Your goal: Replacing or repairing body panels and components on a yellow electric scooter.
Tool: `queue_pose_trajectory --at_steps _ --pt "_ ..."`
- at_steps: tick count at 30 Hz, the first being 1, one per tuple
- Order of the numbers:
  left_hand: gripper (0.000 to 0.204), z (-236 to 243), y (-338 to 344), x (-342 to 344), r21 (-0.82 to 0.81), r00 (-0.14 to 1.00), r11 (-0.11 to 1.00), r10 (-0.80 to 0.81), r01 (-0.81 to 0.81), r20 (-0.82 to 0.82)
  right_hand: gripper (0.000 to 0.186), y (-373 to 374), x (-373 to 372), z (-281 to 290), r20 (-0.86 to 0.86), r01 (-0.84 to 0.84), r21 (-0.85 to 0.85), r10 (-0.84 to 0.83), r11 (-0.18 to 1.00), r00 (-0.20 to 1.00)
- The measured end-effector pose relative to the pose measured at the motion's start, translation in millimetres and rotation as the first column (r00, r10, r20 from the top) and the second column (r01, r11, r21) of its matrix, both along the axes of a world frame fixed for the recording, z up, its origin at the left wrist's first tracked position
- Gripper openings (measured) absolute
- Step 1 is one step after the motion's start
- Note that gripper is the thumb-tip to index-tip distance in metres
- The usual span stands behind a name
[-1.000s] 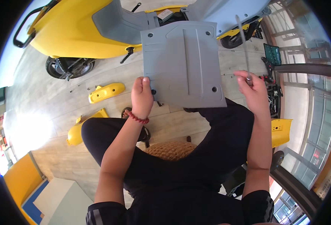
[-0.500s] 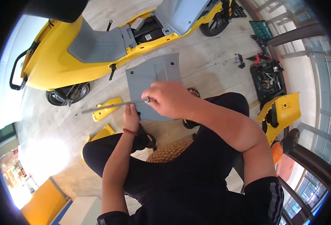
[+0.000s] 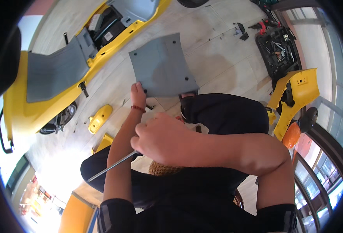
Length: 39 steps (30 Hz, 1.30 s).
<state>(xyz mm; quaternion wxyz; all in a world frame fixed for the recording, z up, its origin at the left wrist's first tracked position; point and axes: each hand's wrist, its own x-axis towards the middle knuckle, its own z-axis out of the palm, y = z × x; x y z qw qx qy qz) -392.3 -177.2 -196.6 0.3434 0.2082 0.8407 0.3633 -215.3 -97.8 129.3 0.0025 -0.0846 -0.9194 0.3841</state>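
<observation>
A grey panel (image 3: 160, 64) with dark round spots at its corners lies between me and the yellow scooter. At its near left corner, my left hand (image 3: 138, 96) has its fingers closed on the edge. My right hand (image 3: 165, 139) is curled in a fist closer to my body, above my lap. From that fist a screwdriver (image 3: 115, 164) points down to the left, its thin metal shaft passing over my left forearm. The fist hides its handle. A small dark piece (image 3: 150, 106) is on the floor just beside my left wrist.
The yellow scooter (image 3: 20, 116), its compartment uncovered, stands far left. Yellow trim pieces (image 3: 100, 119) lie left of my legs. An open black toolbox (image 3: 278, 52) sits far right, near a yellow body panel (image 3: 296, 101) and an orange lamp (image 3: 292, 136). Small parts (image 3: 241, 33) dot the floor.
My right hand has pulled back toward my body with the screwdriver, whose shaft now slants down left. My left hand has reached farther forward on the panel corner. The view has shifted.
</observation>
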Motion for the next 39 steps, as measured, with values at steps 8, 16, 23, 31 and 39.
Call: queue_pose_trajectory --at_steps 8,16,23,31,39 --pt "0.041 -63.7 106.8 31.7 0.120 0.993 0.988 0.102 -0.094 -0.057 0.013 32.4 3.0 1.9 -0.037 0.202 0.087 -0.199 0.976 0.979" --pt "0.041 -86.1 147.1 40.1 0.035 0.979 0.980 0.199 -0.198 -0.049 0.015 42.6 5.4 -2.7 -0.108 0.256 0.034 -0.251 0.966 0.962" --pt "0.041 -107.9 113.0 51.3 -0.057 0.989 0.998 0.031 -0.039 -0.143 0.011 52.7 17.1 -2.3 -0.031 0.228 0.026 -0.227 0.973 0.973" --pt "0.033 -115.6 87.4 56.2 -0.046 0.986 0.992 0.122 -0.117 0.111 0.014 50.1 14.6 -2.9 0.044 0.147 0.051 -0.149 0.988 0.988" --pt "0.032 -130.3 83.1 46.2 -0.138 0.990 0.990 0.059 -0.042 0.126 0.015 48.6 5.5 -0.9 0.073 0.137 0.073 -0.142 0.988 0.987"
